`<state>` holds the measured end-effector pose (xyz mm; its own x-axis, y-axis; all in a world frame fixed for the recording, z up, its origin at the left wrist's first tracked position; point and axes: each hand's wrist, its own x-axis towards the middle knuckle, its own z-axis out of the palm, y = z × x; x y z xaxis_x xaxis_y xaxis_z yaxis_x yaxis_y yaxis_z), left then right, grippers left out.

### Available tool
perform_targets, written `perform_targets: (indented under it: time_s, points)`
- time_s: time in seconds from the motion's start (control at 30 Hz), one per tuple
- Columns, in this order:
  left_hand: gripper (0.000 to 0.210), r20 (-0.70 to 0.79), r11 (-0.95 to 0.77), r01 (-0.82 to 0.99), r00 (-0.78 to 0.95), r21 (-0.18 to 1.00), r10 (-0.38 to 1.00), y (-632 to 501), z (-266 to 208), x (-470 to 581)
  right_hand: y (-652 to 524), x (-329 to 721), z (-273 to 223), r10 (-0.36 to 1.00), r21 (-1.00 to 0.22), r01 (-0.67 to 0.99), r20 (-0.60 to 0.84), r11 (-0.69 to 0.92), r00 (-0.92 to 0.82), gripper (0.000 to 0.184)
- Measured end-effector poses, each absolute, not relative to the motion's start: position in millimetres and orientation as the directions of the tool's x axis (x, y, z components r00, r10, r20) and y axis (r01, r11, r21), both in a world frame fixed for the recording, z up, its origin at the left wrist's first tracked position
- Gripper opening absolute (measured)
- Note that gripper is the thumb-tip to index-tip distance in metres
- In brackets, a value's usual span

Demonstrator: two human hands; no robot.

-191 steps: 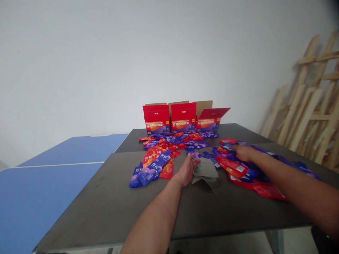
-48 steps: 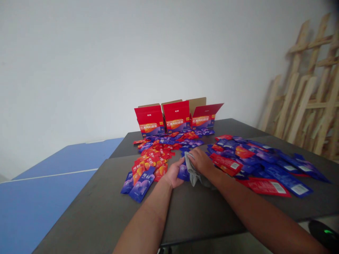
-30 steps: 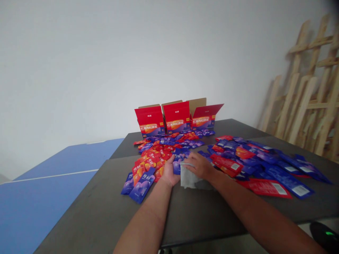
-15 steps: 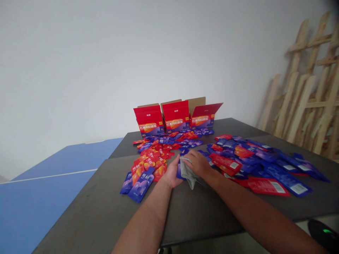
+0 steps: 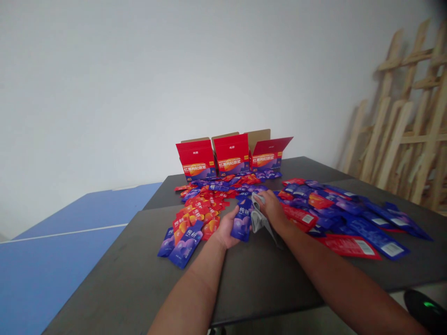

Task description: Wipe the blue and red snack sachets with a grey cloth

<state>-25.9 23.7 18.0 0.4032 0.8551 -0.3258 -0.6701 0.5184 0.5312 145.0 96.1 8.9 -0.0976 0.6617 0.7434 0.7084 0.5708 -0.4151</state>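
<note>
A blue pouch [image 5: 241, 222] with white lettering and purple fruit print is gripped by my left hand [image 5: 226, 229], its front facing up. Just to its right, my right hand [image 5: 271, 210] is closed on a folded grey cloth [image 5: 257, 218], whose loose end hangs toward the table. Left of my left hand lie overlapping red pouches [image 5: 197, 211], with two blue pouches [image 5: 186, 243] at their near end. Beyond my right hand and forearm spreads a jumbled heap of blue and red pouches [image 5: 321, 202], several with barcodes showing.
Three open red cartons [image 5: 232, 160] stand along the back of the dark table [image 5: 167, 288], more pouches in front of them. A blue table [image 5: 87, 242] with a white line adjoins on the left. Wooden easels [image 5: 405, 121] lean at the right wall. A black object [image 5: 424, 309] with a green light sits low right.
My right hand and the cloth have drawn off the blue pouch to the right, uncovering its printed front. My left hand keeps its hold in nearly the same place.
</note>
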Motion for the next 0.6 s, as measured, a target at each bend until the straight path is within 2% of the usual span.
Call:
perform_targets:
  time_s: [0.1,0.2,0.33,0.43,0.6]
  points:
    - [0.035,-0.262,0.436,-0.753,0.35,0.493,0.9,25,23,-30,82,140,14,0.601,-0.349,0.64,0.768,0.684,-0.223,0.022]
    - [0.04,-0.217,0.402,-0.788,0.338,0.466,0.916,25,28,-33,61,127,17,0.449,-0.189,0.502,0.761,0.844,-0.468,0.02]
    - [0.044,-0.272,0.434,-0.772,0.342,0.465,0.899,23,28,-32,43,108,16,0.259,0.006,0.377,0.718,0.926,-0.647,0.017]
    - [0.048,-0.317,0.466,-0.747,0.349,0.474,0.882,25,23,-29,40,103,14,0.252,0.051,0.402,0.705,0.914,-0.663,0.016]
    - [0.046,-0.327,0.492,-0.704,0.37,0.513,0.87,31,15,-23,41,102,14,0.355,-0.016,0.499,0.723,0.866,-0.593,0.018]
